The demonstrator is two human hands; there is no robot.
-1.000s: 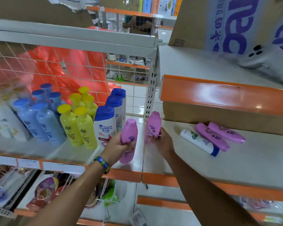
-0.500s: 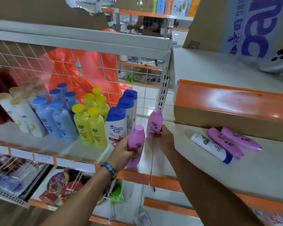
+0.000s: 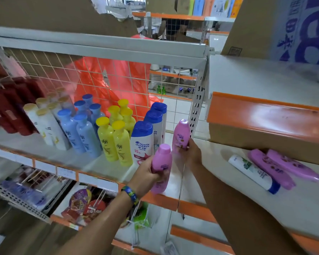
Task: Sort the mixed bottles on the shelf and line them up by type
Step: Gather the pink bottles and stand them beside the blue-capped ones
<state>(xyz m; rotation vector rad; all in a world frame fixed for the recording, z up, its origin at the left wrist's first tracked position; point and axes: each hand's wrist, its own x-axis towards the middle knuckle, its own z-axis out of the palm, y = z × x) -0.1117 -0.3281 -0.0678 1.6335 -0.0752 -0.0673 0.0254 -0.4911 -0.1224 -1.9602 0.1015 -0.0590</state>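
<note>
My left hand point(image 3: 147, 175) grips a pink bottle point(image 3: 162, 159) upright near the shelf's front edge. My right hand point(image 3: 191, 153) holds a second pink bottle point(image 3: 180, 134) upright just behind it, beside the row of white bottles with blue caps point(image 3: 142, 142). Further left stand yellow bottles point(image 3: 114, 140), light blue bottles point(image 3: 77, 133), white gold-capped bottles point(image 3: 44, 126) and dark red bottles point(image 3: 6, 111), grouped by type. On the right shelf point(image 3: 228, 199) lie two more pink bottles point(image 3: 276, 168) and a white bottle with a blue cap point(image 3: 252, 172).
A wire grid back panel point(image 3: 118, 80) with red plastic behind it closes the shelf's rear. An orange-edged upper shelf point(image 3: 265, 115) overhangs the lying bottles, with a large cardboard box point(image 3: 265, 26) on top. Lower shelves point(image 3: 81, 203) hold packaged goods.
The view has swung left, showing more of the dark red bottles. Both hands keep their pink bottles and have stayed at about the same spot beside the blue-capped row.
</note>
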